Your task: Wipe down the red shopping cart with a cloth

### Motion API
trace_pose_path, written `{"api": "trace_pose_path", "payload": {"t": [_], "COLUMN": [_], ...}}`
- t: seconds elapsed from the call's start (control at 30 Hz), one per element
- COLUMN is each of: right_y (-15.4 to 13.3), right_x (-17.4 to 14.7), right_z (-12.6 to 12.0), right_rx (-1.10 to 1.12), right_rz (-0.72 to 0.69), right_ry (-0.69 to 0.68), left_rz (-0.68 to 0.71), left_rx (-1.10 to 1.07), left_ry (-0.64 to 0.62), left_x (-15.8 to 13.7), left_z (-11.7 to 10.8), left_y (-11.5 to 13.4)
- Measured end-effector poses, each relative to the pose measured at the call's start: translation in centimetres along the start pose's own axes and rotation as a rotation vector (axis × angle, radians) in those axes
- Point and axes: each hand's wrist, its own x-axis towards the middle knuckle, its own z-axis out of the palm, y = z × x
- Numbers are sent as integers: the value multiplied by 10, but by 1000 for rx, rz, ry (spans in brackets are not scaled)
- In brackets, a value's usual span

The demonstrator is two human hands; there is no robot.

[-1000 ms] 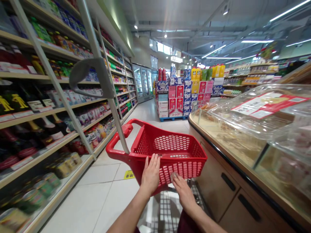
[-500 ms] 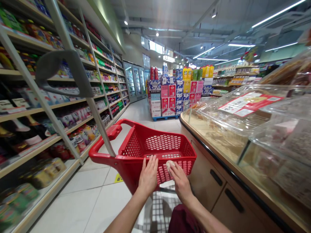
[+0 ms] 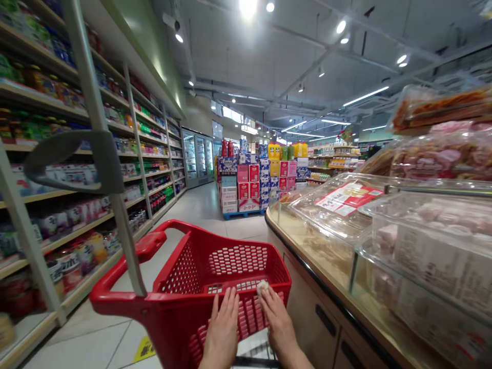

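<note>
Labels on the shelves point(image 3: 90, 220) are too small to read; black characters on a yellow floor sticker point(image 3: 144, 349) blur. The red shopping cart point(image 3: 165, 323) stands directly ahead. Against its near side, the left hand point(image 3: 223, 328) lies flat, fingers extended, gripping nothing; the right hand's point(image 3: 275, 315) fingers hold a pale cloth point(image 3: 262, 287) near the rim. On the counter point(image 3: 303, 294) alongside, a red-and-white label point(image 3: 348, 199) is illegible.

Left grip point(image 3: 222, 328) flat, back upward, fingers point(image 3: 230, 303) stretched forward, right grip point(image 3: 280, 323) angled leftward, fingers held close together
</note>
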Motion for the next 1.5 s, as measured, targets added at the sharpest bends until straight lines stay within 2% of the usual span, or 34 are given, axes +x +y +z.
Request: {"api": "trace_pose_path", "payload": {"t": [0.1, 0.27, 0.37, 0.5, 0.57, 0.67, 0.77, 0.87, 1.03, 1.1, 1.23, 1.4, 1.5], "right_y": [4, 17, 23, 27, 33, 44, 48, 43, 38, 35, 17, -11, -22], "right_x": [-14, -13, -23, -38, -32, -25, -43, -56, -29, -29, -41, -5, -4], "right_z": [-4, -12, -8, -11, -16, -16, -8, -6, -14, -14, -10, -7, 0], "right_rx": [23, 14, -13, 16, 35, 32, 5, -8, 31, 24, 56, 116, 85], "right_rz": [-57, 66, 60, 54, 110, 178, 176, 150, 232, 240, 180, 138, 101], "right_ry": [-55, -59, -68, -150, -133, -39, -41, -85, -23, -16, -123, -44, -69], "left_rz": [-11, 38, 26, 28, 21, -2, 4, 13, 26, -10, -41, -11, -27], "left_rx": [-20, 17, 19, -11, -19, -11, -10, -16, -11, -3, 48, 30, 45], "left_ry": [-70, -64, -83, -84, -81, -83, -85, -95, -83, -52, -28, -12, 17], "left_x": [-2, 1, 3, 3, 3, 2, 2, 1, -1, -3, -9, -13, -17], "left_z": [-10, -13, -11, -11, -12, -12, -11, -11, -13, -13, -11, -9, -13], "left_y": [6, 13, 18, 21, 21, 22, 22, 22, 16, 9, -2, -6, -12]}}
